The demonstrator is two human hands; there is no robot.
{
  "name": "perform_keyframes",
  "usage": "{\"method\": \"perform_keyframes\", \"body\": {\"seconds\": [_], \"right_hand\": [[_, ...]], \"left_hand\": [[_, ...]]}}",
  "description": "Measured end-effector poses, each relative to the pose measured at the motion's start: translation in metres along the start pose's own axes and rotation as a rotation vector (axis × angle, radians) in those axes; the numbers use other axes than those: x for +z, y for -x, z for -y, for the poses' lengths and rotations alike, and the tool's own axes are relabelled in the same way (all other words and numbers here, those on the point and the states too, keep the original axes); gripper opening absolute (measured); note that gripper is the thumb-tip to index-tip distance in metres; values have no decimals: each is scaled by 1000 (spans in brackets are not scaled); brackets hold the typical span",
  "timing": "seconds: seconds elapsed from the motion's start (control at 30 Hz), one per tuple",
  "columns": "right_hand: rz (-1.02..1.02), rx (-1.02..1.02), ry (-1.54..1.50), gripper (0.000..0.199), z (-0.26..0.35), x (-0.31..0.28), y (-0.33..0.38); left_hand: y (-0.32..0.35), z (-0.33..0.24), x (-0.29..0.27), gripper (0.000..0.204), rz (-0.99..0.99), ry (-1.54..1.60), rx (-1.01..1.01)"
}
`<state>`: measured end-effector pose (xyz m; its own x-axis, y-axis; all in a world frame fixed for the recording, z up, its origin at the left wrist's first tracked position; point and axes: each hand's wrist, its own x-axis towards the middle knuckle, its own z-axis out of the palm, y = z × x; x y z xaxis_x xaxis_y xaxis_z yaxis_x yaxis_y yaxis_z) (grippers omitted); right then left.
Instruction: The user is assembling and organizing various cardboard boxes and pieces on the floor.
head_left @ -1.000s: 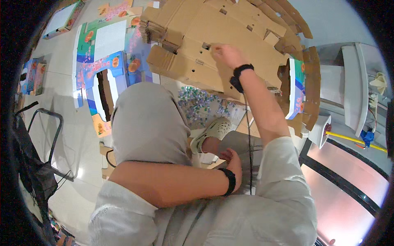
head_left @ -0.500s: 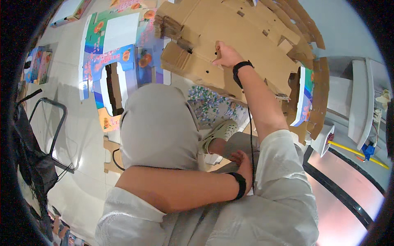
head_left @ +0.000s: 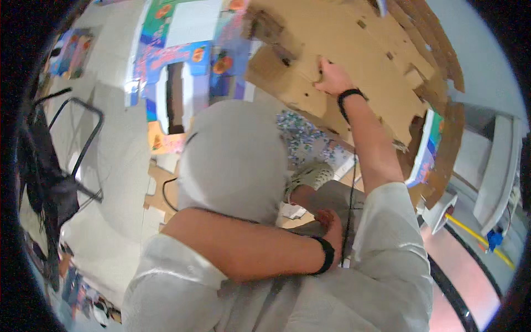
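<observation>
My right hand (head_left: 334,78) reaches forward over a big flat piece of brown cardboard (head_left: 315,33), thumb and forefinger apart on its surface. A black band circles that wrist, and a thin black cord hangs from it. My left forearm lies across my lap behind my raised, grey-clothed knee (head_left: 232,160). The left hand (head_left: 331,228) rests by my other leg, its fingers loosely apart and seemingly holding nothing; another black band is on its wrist. Small holes and torn flaps mark the cardboard.
Printed, colourful flattened boxes (head_left: 180,50) lie left of the cardboard. A dark folding frame with black fabric (head_left: 55,193) stands at far left. More layered cardboard (head_left: 453,133), a white shelf unit (head_left: 495,171) and a yellow pole (head_left: 467,227) are on the right. A flower-patterned sheet (head_left: 298,135) lies near my shoe.
The whole view has shifted, so the cardboard and boxes sit further right in the picture. Both hands keep nearly the same pose, the right still on the cardboard.
</observation>
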<state>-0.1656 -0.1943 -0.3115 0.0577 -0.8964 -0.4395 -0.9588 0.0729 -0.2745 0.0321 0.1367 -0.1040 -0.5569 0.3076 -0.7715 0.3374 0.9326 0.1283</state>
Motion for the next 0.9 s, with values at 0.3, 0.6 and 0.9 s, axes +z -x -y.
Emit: {"method": "perform_keyframes", "body": {"seconds": [0.3, 0.6, 0.9], "right_hand": [[0, 67, 17, 66, -5, 9, -1], [-142, 49, -485, 51, 42, -53, 74], [-447, -266, -1077, 41, 168, -205, 337]], "left_hand": [[-68, -35, -16, 46, 217, -134, -110], [-65, -55, -43, 40, 185, -275, -137], [106, -59, -31, 28, -1370, 171, 86]]}}
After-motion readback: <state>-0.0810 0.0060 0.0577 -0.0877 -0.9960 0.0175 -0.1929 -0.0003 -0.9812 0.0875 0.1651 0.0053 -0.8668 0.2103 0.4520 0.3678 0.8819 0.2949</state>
